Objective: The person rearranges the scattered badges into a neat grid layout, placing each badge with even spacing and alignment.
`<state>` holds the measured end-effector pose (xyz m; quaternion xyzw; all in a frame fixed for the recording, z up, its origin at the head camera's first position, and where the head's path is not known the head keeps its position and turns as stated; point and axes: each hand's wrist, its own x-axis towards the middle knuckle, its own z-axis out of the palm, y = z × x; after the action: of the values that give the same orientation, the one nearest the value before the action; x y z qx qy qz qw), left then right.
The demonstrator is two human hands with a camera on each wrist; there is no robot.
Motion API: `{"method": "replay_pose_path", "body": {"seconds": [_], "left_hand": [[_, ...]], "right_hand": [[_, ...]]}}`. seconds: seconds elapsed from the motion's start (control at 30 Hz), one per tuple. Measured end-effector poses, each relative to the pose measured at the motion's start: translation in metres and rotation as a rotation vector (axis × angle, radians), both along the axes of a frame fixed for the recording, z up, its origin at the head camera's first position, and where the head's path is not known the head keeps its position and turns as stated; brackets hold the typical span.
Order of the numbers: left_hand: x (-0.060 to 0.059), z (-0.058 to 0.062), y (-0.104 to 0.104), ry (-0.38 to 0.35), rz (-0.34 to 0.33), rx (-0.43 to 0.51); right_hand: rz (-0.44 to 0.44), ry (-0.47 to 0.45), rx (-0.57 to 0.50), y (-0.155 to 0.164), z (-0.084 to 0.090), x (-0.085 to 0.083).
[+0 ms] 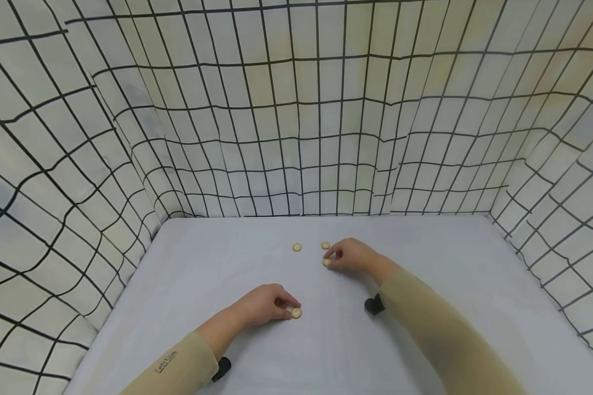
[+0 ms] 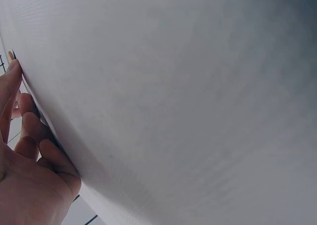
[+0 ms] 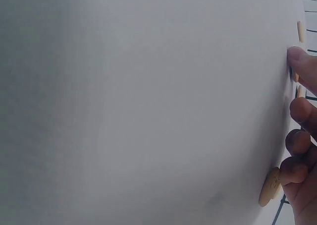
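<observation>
My left hand (image 1: 267,304) is low over the white table, pinching a round beige button (image 1: 296,312) between thumb and forefinger. Farther away and to the right, my right hand (image 1: 351,255) has finger and thumb on another beige button (image 1: 327,263), which lies partly hidden by them. Just behind that one is a third button (image 1: 325,245), apart from the fingertips. In the left wrist view the fingers (image 2: 30,123) lie close to the cloth, and only a thin button edge (image 2: 11,55) shows. The right wrist view shows a button (image 3: 270,187) beside the curled fingers.
One more beige button (image 1: 297,247) lies at the back, left of the right hand. White cloth covers the table (image 1: 202,263). White walls with a black grid (image 1: 296,120) stand around its back and sides. Dark wrist devices (image 1: 374,304) hang below both sleeves.
</observation>
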<state>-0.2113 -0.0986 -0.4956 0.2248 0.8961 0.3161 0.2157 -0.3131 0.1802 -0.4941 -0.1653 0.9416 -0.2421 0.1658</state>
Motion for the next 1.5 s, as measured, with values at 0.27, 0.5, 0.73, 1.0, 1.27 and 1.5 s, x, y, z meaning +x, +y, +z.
{"method": "replay_pose_path", "body": {"seconds": [0.27, 0.5, 0.73, 1.0, 1.27, 1.5], "left_hand": [[0.000, 0.001, 0.000, 0.005, 0.001, -0.010], [0.000, 0.000, 0.000, 0.006, 0.004, -0.011], [0.000, -0.001, 0.000, 0.009, 0.002, -0.012], [0.001, 0.001, 0.001, 0.008, 0.000, -0.013], [0.000, 0.003, 0.001, 0.005, -0.006, -0.017], [0.001, 0.004, 0.002, 0.011, -0.004, -0.027]], "right_hand": [[-0.014, -0.009, 0.012, -0.002, 0.002, 0.000], [-0.012, -0.005, 0.030, -0.004, 0.001, -0.001], [-0.001, 0.002, 0.033, -0.005, 0.001, -0.002], [0.001, 0.016, 0.043, -0.005, 0.001, -0.001], [-0.031, 0.025, 0.025, -0.001, 0.003, 0.001], [-0.088, 0.029, -0.028, 0.012, 0.006, 0.000]]}}
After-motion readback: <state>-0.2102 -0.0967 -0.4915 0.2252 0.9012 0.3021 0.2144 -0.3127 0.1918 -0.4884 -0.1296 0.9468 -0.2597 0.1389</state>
